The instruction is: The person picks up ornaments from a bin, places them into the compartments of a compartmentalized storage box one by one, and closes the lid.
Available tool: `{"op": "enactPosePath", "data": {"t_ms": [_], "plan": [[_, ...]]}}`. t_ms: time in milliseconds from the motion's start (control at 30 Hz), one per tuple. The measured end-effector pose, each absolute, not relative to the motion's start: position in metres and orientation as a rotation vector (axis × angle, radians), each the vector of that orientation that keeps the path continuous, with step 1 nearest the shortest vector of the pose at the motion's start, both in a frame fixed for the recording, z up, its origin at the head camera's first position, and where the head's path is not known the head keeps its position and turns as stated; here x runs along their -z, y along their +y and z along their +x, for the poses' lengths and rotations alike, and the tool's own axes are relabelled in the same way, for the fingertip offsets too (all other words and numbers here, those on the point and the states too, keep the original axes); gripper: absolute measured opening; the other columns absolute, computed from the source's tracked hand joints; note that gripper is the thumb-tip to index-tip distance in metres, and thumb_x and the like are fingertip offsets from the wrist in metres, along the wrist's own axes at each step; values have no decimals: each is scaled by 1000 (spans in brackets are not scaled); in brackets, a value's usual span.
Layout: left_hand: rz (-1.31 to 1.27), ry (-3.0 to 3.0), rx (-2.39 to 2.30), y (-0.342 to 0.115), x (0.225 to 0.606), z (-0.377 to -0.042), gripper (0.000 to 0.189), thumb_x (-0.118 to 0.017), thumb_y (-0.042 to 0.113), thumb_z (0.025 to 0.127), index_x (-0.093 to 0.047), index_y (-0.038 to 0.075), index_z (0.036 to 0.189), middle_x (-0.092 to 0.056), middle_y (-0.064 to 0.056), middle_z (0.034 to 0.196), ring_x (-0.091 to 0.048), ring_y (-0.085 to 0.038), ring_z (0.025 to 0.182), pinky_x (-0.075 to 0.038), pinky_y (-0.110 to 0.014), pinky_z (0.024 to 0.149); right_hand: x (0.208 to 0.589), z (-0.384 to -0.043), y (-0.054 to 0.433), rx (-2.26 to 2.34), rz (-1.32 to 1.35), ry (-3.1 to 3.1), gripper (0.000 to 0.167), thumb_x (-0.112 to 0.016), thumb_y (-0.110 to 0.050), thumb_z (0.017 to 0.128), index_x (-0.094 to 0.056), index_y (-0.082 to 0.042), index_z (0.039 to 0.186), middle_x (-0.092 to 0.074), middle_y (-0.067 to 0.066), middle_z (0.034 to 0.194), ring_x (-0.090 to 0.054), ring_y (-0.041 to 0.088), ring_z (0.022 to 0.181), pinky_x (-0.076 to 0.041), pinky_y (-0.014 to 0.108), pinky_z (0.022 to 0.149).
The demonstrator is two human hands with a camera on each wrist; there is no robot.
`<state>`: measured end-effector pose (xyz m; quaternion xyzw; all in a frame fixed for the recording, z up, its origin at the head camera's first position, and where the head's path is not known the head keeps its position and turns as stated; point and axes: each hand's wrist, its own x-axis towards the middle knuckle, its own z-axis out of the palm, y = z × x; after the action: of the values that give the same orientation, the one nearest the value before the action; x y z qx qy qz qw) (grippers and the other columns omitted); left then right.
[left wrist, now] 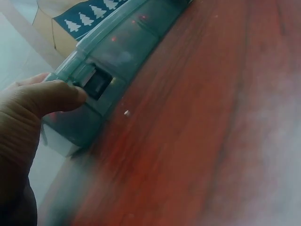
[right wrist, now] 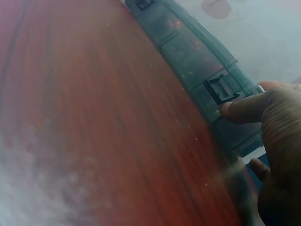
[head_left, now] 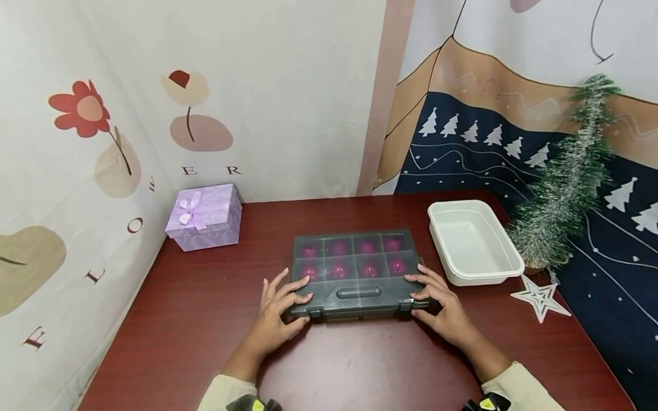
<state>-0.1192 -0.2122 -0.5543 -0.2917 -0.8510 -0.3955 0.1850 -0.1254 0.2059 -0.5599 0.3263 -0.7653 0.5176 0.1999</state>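
Observation:
A dark translucent organizer box with a divided, closed-looking lid lies on the table. Several round magenta balls show through it, one per visible compartment. My left hand grips its front left corner, fingers over the lid and thumb at the front by a black latch. At the front right corner, my right hand holds it the same way, its thumb just beside the other latch. Whether either latch is fastened, I cannot tell.
On the reddish-brown table, a lilac gift box with a bow stands back left. A white plastic tub is to the right of the organizer. Beyond it are a small frosted tinsel tree and a white star.

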Motion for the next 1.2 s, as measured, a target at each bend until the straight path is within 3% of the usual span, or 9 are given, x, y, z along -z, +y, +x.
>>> {"op": "enactPosePath", "data": {"t_ms": [267,500,833,1000,1200], "plan": [[-878,-2429,1122,-219,552,-120,47,-95,9,78,-80,19,122,-67,-12,153,-38,-59,151,-5,-97,114,561,-126,210,-1506,894,-2214,47,-95,15,65,-77,-8,102,-71,24,141,-40,15,162,-25,20,133],[-845,-2358,1025,-211,561,-124,47,-88,7,71,-80,19,116,-70,-13,150,-42,-55,148,-7,-98,112,560,-126,211,-1514,924,-2173,47,-91,20,68,-77,-6,104,-71,28,139,-41,17,161,-25,19,133],[-869,-2406,1045,-215,555,-122,58,-100,22,67,-79,19,121,-67,-13,153,-39,-57,149,-5,-97,114,556,-125,210,-1553,886,-2211,43,-94,13,69,-79,-8,103,-71,24,141,-41,16,162,-25,20,134],[-899,-2419,1043,-218,556,-122,58,-98,28,72,-78,19,126,-65,-12,156,-38,-59,149,-5,-97,113,557,-125,210,-1538,918,-2184,42,-92,16,71,-78,-5,105,-70,30,139,-42,21,162,-25,21,134],[-875,-2398,1075,-216,555,-121,41,-91,25,84,-80,22,123,-67,-10,154,-38,-58,149,-3,-99,111,558,-125,210,-1535,889,-2196,36,-88,16,78,-79,-8,104,-70,30,139,-42,22,162,-25,21,134]]}}
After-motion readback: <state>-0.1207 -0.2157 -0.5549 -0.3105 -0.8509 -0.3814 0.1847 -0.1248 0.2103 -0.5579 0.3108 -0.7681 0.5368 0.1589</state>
